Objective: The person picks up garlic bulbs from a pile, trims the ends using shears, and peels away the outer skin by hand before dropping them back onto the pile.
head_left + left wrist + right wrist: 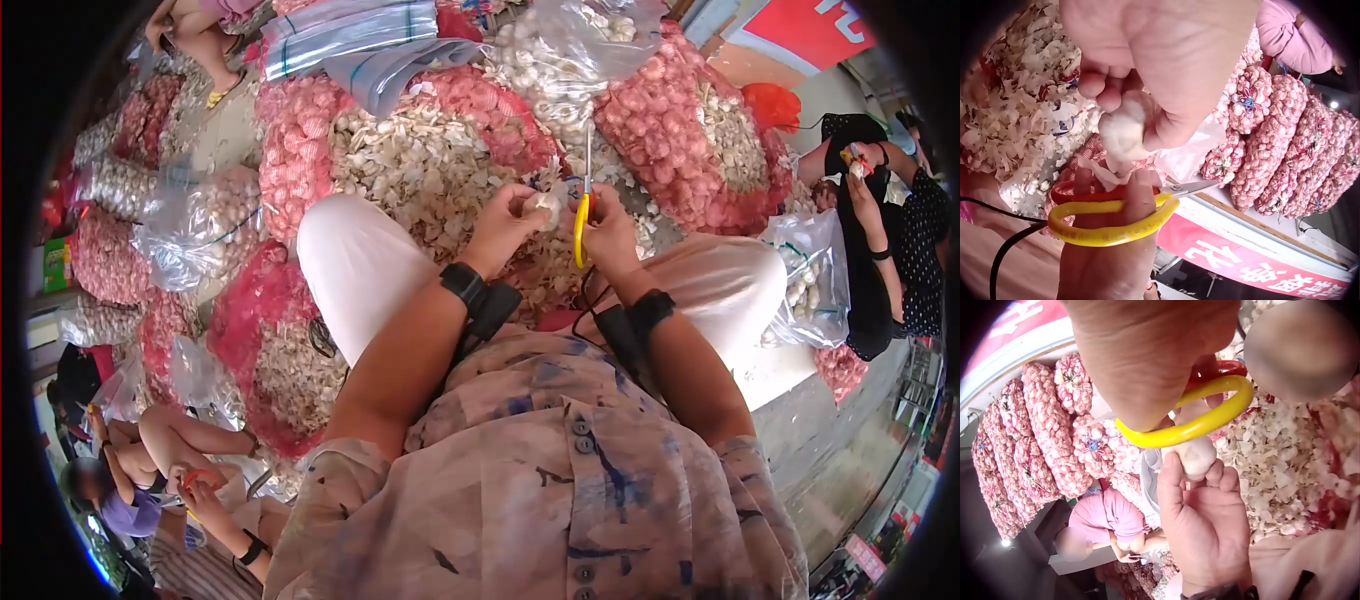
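Note:
Between the thumb and fingers of my left hand is a whitish garlic bulb, held over the lap. Facing it, my right hand grips a pair of scissors with yellow and red handles. In the head view the blades point away from my body. The yellow handle loop lies close by the bulb in the right wrist view, and loose skin shows beside the bulb in the left wrist view. Below both hands spreads a heap of dry garlic skins.
Red net sacks of garlic stand around the heap. A clear plastic bag of bulbs sits at the front, beside folded plastic sheets. People sit at both sides, one at the right with hands raised. Black cables run near my wrists.

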